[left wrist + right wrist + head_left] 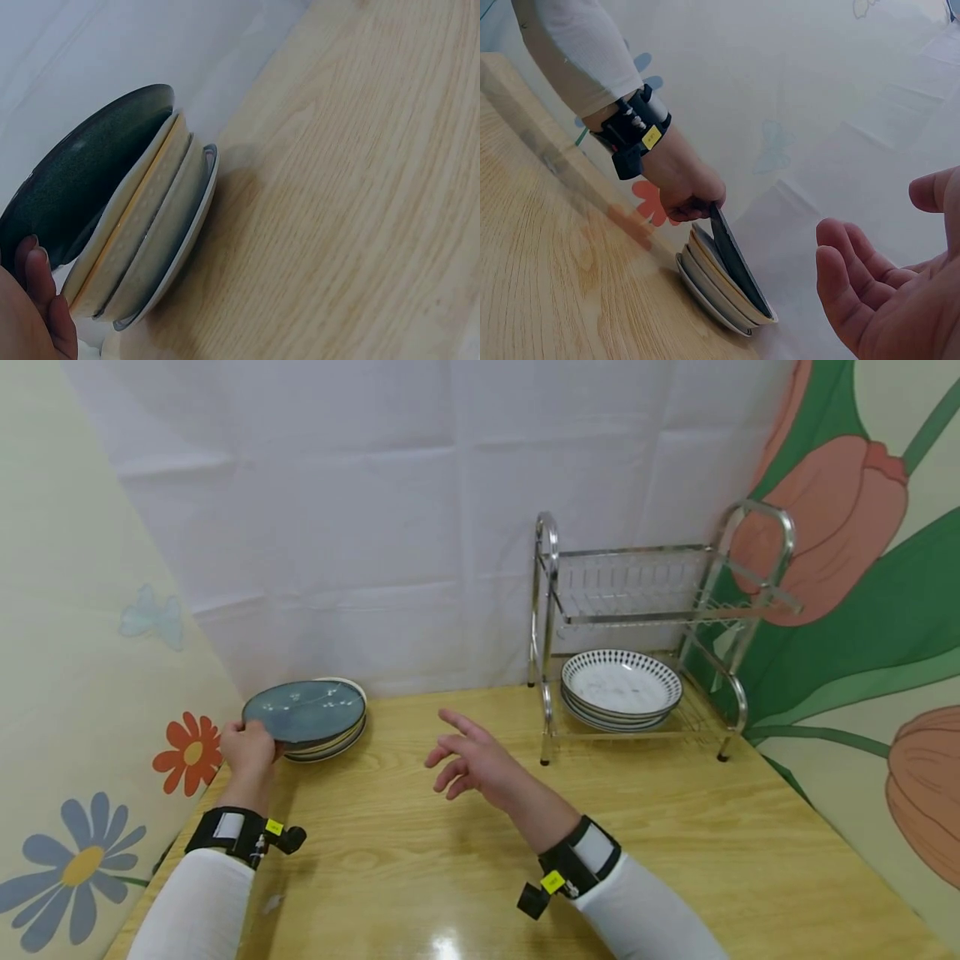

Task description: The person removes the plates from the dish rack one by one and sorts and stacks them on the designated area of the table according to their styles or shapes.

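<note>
My left hand (pixel 249 748) grips the near-left rim of a dark blue-green plate (pixel 303 710) with small pale flower marks. In the left wrist view the fingers (pixel 41 279) curl under that plate, whose near side is lifted off a stack of plates (pixel 142 217). The right wrist view shows the dark plate (pixel 735 259) tilted, its far edge close to the stack. Over the middle of the table hangs my right hand (pixel 480 762), fingers spread and loosely bent, holding nothing.
A two-tier metal dish rack (pixel 630 620) stands at the back right. On its lower tier sits a stack of plates, topped by a white one with a dark patterned rim (pixel 622 683). White cloth (pixel 337 527) hangs behind the wooden table (pixel 375 860); painted walls flank both sides.
</note>
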